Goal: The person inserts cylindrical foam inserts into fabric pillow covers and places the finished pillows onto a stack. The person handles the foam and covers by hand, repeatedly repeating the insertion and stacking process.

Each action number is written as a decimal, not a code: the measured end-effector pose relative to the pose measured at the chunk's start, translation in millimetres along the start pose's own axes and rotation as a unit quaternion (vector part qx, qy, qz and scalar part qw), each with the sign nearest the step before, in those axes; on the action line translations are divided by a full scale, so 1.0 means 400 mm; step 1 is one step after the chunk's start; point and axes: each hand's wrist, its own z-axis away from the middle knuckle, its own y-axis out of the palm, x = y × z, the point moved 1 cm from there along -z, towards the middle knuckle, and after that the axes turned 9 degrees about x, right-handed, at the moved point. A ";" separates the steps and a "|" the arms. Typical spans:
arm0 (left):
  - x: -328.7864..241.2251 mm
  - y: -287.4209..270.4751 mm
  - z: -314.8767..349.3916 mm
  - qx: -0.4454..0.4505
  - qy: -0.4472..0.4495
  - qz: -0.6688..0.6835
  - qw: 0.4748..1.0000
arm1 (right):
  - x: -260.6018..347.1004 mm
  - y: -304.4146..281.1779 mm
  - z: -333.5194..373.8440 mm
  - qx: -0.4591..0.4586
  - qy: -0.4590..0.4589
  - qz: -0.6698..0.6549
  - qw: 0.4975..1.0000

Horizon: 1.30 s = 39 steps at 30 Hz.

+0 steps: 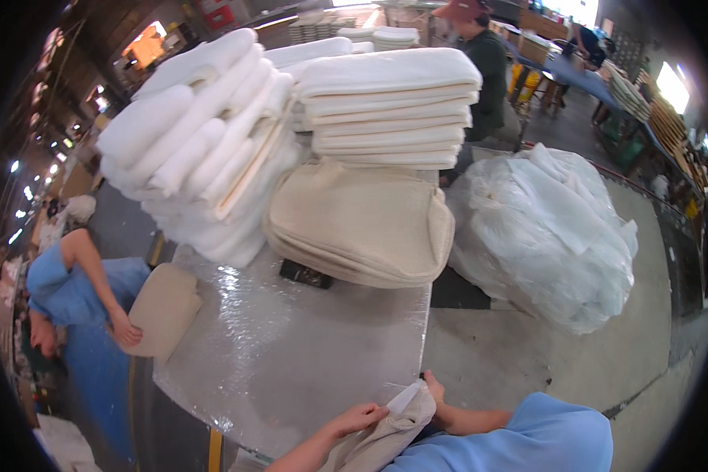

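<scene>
Close to my body, at the near edge of the table, both my hands hold a piece of beige cloth (377, 442). My left hand (360, 418) pinches its edge beside a white strip (403, 399) that looks like a label. The fingers of my right hand (435, 391) are closed on the far corner of the same cloth, partly hidden behind it. Beyond my hands, a stack of folded beige fabric pieces (358, 220) lies on the plastic-covered table (291, 354). A small black object (305, 274) sticks out at its front left.
Tall stacks of folded white pads (389, 98) and a leaning white pile (204, 149) stand behind. A big clear plastic bag (543, 236) bulges at the right. On the left, a co-worker's hand (124, 328) rests on a beige piece (165, 307). Another person (480, 71) stands behind the stacks.
</scene>
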 end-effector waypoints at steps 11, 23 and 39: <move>-0.011 0.102 0.033 -0.330 -0.002 -0.086 0.940 | -0.004 -0.014 -0.013 0.125 -0.005 -0.096 0.988; -0.004 0.075 -0.009 -0.186 0.085 -0.074 0.976 | -0.029 -0.037 -0.061 0.192 0.044 -0.160 0.967; 0.006 0.078 -0.064 -0.315 0.073 -0.190 0.927 | -0.010 -0.052 0.011 0.035 -0.025 0.001 0.999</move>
